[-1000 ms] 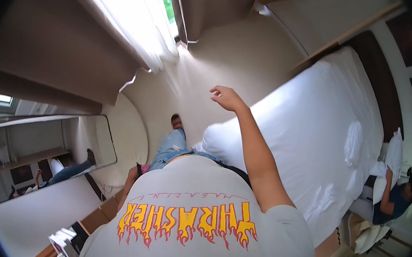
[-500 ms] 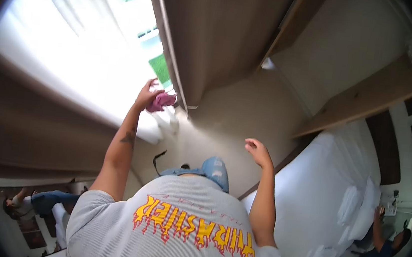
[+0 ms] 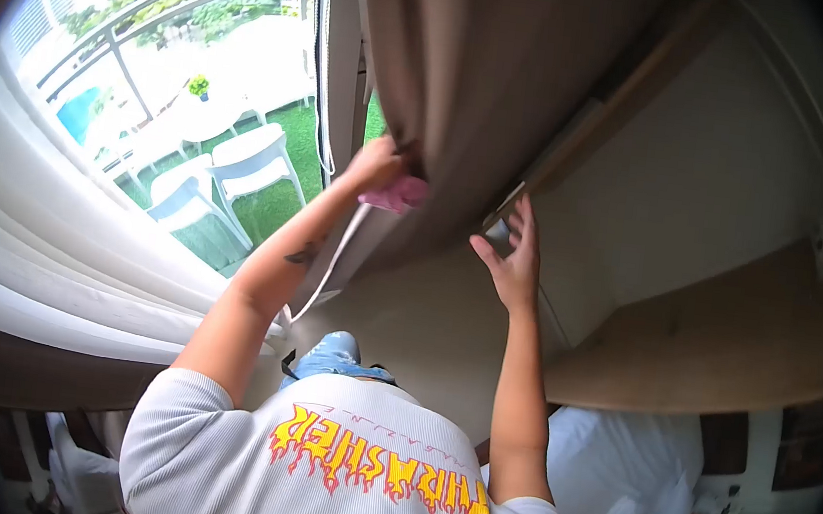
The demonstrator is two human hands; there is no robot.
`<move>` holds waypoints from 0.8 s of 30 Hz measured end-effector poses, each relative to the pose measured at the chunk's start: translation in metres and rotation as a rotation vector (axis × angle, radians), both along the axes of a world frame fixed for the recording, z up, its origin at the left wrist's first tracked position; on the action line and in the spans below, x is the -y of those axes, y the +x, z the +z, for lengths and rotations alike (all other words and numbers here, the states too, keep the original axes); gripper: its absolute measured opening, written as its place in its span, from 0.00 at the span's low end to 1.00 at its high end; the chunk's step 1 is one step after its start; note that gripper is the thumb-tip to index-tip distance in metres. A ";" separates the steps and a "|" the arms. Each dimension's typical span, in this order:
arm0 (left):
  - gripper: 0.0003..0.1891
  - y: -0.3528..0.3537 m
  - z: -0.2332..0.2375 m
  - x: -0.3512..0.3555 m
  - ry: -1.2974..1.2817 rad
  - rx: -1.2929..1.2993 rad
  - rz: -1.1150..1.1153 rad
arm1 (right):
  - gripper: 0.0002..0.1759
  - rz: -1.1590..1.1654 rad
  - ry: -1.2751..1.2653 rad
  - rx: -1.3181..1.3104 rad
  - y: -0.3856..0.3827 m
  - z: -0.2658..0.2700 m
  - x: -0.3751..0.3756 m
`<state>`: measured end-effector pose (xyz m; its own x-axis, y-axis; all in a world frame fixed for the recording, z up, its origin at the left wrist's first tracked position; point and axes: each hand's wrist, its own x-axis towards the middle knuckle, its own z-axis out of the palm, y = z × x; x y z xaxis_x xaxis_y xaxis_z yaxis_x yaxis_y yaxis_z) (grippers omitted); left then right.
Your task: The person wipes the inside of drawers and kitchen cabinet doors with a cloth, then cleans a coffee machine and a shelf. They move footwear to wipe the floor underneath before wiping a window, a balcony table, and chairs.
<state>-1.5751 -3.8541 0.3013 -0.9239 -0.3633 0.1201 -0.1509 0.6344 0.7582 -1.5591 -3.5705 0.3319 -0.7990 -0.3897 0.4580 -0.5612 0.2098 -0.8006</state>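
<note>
Since half second ago: left hand [image 3: 376,165], fist shut round pink cloth [image 3: 396,193], gone from sheer [image 3: 51,249] to curtain [image 3: 470,83] left edge. Right hand [image 3: 510,259] risen to curtain's lower right, fingers spread, empty. Hands apart. Cloth half hidden in fist; whether fist also pinches curtain unclear. Bed [image 3: 611,459], below curtain, cut off.

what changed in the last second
The left hand, gripping the pink cloth, moved from the sheer curtain to the brown curtain. The right hand rose, open, beside that curtain. The cloth stayed in the left grip.
</note>
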 end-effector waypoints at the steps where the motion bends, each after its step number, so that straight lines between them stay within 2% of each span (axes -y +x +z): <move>1: 0.26 -0.018 0.014 -0.025 0.072 -0.048 -0.048 | 0.51 -0.019 -0.007 -0.133 -0.021 0.018 0.021; 2: 0.21 -0.045 0.013 -0.041 0.023 -0.184 -0.113 | 0.55 -0.041 -0.019 -0.264 -0.046 0.030 0.040; 3: 0.17 -0.072 0.011 -0.054 0.011 -0.274 -0.227 | 0.54 -0.092 -0.027 -0.314 -0.073 0.039 0.054; 4: 0.17 -0.097 0.013 -0.065 -0.011 -0.261 -0.327 | 0.53 -0.146 -0.038 -0.365 -0.102 0.045 0.069; 5: 0.17 -0.121 0.015 -0.074 -0.037 -0.245 -0.429 | 0.48 -0.086 -0.062 -0.445 -0.145 0.045 0.080; 6: 0.16 -0.131 0.012 -0.073 -0.027 -0.297 -0.447 | 0.38 -0.054 -0.068 -0.350 -0.156 0.048 0.098; 8: 0.17 -0.175 0.004 -0.078 0.071 -0.255 -0.393 | 0.29 -0.215 -0.029 -0.299 -0.203 0.046 0.112; 9: 0.17 -0.205 -0.006 -0.074 0.074 -0.259 -0.386 | 0.29 -0.209 -0.025 -0.302 -0.229 0.046 0.118; 11: 0.18 -0.261 -0.025 -0.060 0.022 -0.084 -0.350 | 0.26 -0.252 0.112 -0.050 -0.279 0.042 0.127; 12: 0.24 -0.271 -0.014 -0.056 0.050 -0.029 -0.343 | 0.26 -0.242 0.112 -0.059 -0.307 0.043 0.135; 14: 0.30 -0.281 -0.002 -0.051 0.062 -0.061 -0.379 | 0.23 -0.460 -0.052 -0.016 -0.358 0.038 0.149; 15: 0.36 -0.300 -0.022 -0.048 0.034 -0.207 -0.416 | 0.21 -0.573 0.032 0.054 -0.391 0.036 0.154; 16: 0.38 -0.301 -0.023 -0.045 0.069 -0.199 -0.414 | 0.19 -0.685 0.121 0.126 -0.427 0.030 0.157; 17: 0.39 -0.291 -0.016 -0.041 0.124 -0.168 -0.383 | 0.21 -0.768 -0.079 -0.243 -0.461 0.015 0.160; 18: 0.40 -0.280 -0.015 -0.033 0.182 -0.131 -0.351 | 0.23 -0.821 -0.162 -0.152 -0.495 0.006 0.161; 19: 0.40 -0.274 -0.033 -0.026 0.180 -0.183 -0.332 | 0.22 -0.866 -0.169 -0.205 -0.497 0.017 0.162; 20: 0.40 -0.267 -0.052 -0.014 0.176 -0.230 -0.311 | 0.24 -0.923 -0.176 -0.132 -0.514 0.020 0.163; 21: 0.39 -0.253 -0.067 0.001 0.199 -0.168 -0.300 | 0.26 -0.960 -0.254 0.024 -0.528 0.029 0.163; 22: 0.36 -0.238 -0.079 0.014 0.256 -0.094 -0.266 | 0.27 -0.995 -0.242 0.190 -0.529 0.046 0.162; 23: 0.31 -0.222 -0.090 0.030 0.318 0.009 -0.260 | 0.25 -1.086 -0.257 0.251 -0.537 0.056 0.163; 24: 0.26 -0.206 -0.109 0.045 0.343 0.014 -0.240 | 0.25 -1.125 -0.249 0.351 -0.571 0.053 0.152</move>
